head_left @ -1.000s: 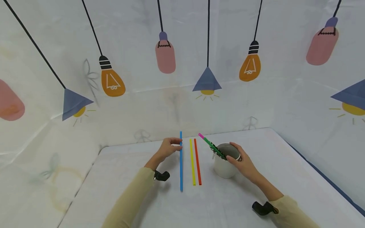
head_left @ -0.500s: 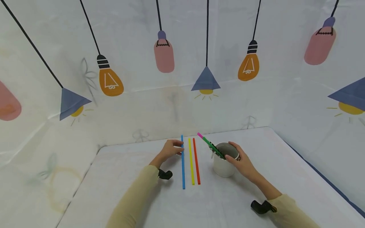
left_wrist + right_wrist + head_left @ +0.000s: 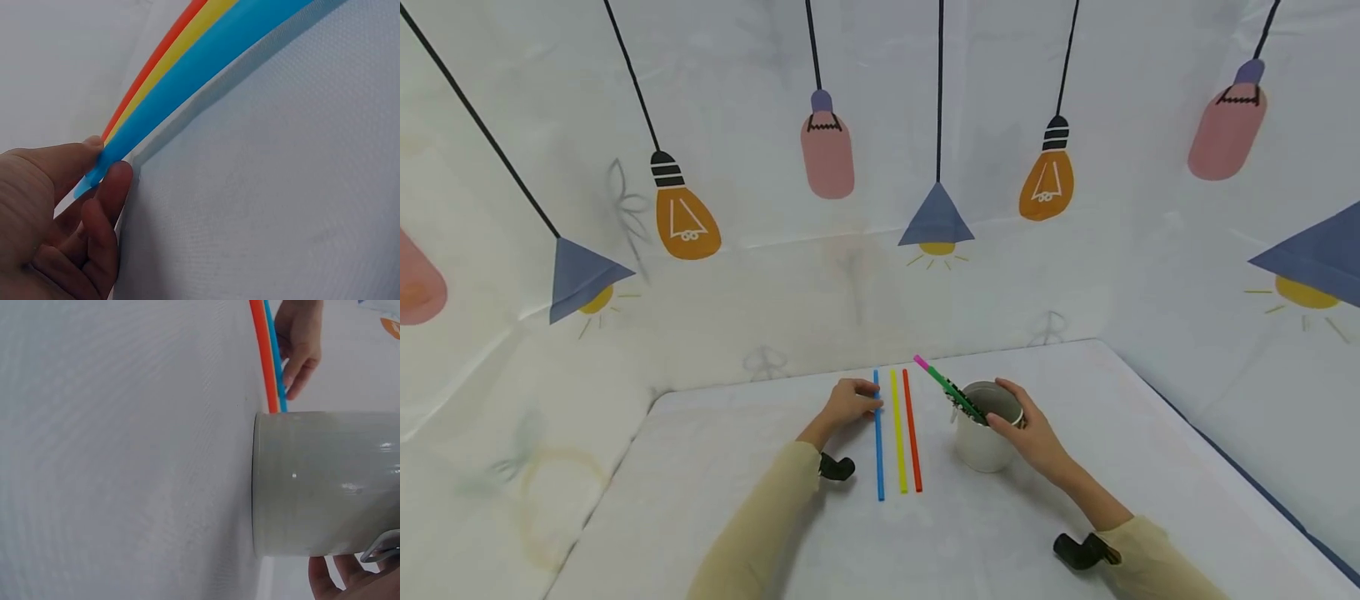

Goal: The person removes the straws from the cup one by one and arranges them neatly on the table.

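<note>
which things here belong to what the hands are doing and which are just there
Seemingly part of the job:
- blue stick, pinched by the left hand
- yellow stick and red stick, alongside
- bucket, gripped by the right hand
- green stick, leaning in it

Likely just there:
- printed lamps
- wall

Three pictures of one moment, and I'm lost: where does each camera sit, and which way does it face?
Head: worn on the head, facing forward and down at the table; left hand, right hand and sleeves show.
Left wrist: faces the blue stick, with yellow stick and red stick beyond; the left hand shows.
Right wrist: faces the pot's side, picture turned sideways; right-hand fingers show below, the left hand above.
Shared: head and right wrist both show the pot.
</note>
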`<state>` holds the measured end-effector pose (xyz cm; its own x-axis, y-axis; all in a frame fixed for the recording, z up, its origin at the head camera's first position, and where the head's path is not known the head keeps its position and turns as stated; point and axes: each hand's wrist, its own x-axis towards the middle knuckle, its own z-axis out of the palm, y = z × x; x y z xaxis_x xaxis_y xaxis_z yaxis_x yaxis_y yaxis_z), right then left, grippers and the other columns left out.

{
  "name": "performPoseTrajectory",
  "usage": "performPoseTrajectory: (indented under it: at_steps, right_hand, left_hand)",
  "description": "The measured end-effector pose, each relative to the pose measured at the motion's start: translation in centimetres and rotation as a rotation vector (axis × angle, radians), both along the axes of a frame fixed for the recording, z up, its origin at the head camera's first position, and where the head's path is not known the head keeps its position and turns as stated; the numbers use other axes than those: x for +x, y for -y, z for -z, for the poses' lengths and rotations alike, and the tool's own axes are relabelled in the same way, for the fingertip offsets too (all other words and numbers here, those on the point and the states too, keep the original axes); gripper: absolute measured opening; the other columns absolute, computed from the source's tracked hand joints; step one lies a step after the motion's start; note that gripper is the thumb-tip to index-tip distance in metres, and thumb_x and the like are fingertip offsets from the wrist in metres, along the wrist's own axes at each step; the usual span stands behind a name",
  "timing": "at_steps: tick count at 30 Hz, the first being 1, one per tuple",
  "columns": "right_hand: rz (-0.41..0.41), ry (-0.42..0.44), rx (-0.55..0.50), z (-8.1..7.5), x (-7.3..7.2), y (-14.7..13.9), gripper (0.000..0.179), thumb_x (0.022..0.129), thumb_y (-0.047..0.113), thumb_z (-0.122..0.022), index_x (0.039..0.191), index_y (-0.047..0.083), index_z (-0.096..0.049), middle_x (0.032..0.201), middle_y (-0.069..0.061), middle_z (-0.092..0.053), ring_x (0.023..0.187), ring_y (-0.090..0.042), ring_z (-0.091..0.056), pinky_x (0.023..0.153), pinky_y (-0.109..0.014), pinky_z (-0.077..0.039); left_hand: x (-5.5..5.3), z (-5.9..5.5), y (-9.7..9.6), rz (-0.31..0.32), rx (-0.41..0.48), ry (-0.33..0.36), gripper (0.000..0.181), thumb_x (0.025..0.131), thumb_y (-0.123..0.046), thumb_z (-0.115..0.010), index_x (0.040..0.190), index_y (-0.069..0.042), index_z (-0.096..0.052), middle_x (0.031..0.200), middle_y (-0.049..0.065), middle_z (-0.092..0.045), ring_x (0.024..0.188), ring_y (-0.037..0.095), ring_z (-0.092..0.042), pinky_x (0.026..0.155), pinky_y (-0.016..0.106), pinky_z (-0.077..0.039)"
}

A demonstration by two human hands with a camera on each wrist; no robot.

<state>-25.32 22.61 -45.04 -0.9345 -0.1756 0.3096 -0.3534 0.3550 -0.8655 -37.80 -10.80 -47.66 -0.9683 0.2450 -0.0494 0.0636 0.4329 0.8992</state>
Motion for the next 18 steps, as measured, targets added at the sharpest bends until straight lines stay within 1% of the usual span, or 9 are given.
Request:
performPoseTrajectory:
  at_steps: [3, 7, 12, 15, 17, 18]
  right_hand:
    - [0.002, -0.001, 0.004, 0.14, -0.02, 0.04, 0.063, 0.097, 0.021, -0.061, 0.152, 0.018, -0.029, 0.143, -0.018, -0.041, 0.119, -0.035, -0.046, 0.080, -0.031, -0.050]
    - [0.001, 0.000, -0.001, 0.20, 0.08, 0.08, 0.063, 0.097, 0.021, -0.061, 0.152, 0.018, -0.029, 0.145, -0.017, -0.040, 0.122, -0.035, -0.045, 0.082, -0.034, -0.049]
    - [-0.001, -0.011, 0.001, 0.31, 0.08, 0.00, 0.064, 0.097, 0.020, -0.061, 0.152, 0.020, -0.029, 0.145, -0.016, -0.039, 0.122, -0.034, -0.045, 0.083, -0.036, -0.048]
    - [0.007, -0.011, 0.006, 0.34, 0.02, -0.04, 0.064, 0.097, 0.019, -0.061, 0.152, 0.019, -0.029, 0.145, -0.016, -0.040, 0.120, -0.033, -0.045, 0.080, -0.035, -0.048]
    - [0.002, -0.003, 0.009, 0.10, 0.08, 0.08, 0.064, 0.097, 0.019, -0.061, 0.152, 0.017, -0.029, 0.146, -0.017, -0.039, 0.121, -0.033, -0.045, 0.081, -0.035, -0.047]
    - [-0.003, -0.003, 0.012, -0.26, 0.26, 0.21, 0.064, 0.097, 0.019, -0.061, 0.152, 0.015, -0.029, 0.146, -0.018, -0.038, 0.121, -0.034, -0.044, 0.080, -0.035, -0.047]
  left_hand:
    - [0.08, 0.06, -0.12, -0.015, -0.013, 0.012, 0.032, 0.087, -0.011, -0.074, 0.115, 0.000, -0.066, 0.107, 0.013, -0.064, 0.069, 0.018, -0.065, 0.065, 0.030, -0.056]
    - [-0.09, 0.30, -0.36, -0.027, -0.023, 0.015, 0.031, 0.086, -0.011, -0.075, 0.114, -0.001, -0.066, 0.103, 0.011, -0.064, 0.069, 0.017, -0.065, 0.064, 0.029, -0.056]
    - [-0.17, 0.53, -0.67, -0.023, -0.048, -0.017, 0.030, 0.085, -0.011, -0.075, 0.112, 0.000, -0.067, 0.101, 0.011, -0.064, 0.068, 0.016, -0.064, 0.063, 0.029, -0.056]
    - [-0.26, 0.63, -0.82, -0.028, -0.069, -0.025, 0.030, 0.085, -0.012, -0.075, 0.112, 0.000, -0.067, 0.101, 0.010, -0.064, 0.068, 0.016, -0.064, 0.063, 0.028, -0.056]
    - [-0.37, 0.66, -0.85, -0.044, -0.084, -0.025, 0.030, 0.085, -0.013, -0.076, 0.111, -0.001, -0.067, 0.100, 0.009, -0.064, 0.067, 0.015, -0.064, 0.062, 0.028, -0.056]
    - [-0.41, 0.67, -0.85, -0.050, -0.091, -0.025, 0.030, 0.085, -0.014, -0.076, 0.111, -0.001, -0.067, 0.099, 0.009, -0.064, 0.067, 0.015, -0.064, 0.062, 0.028, -0.055]
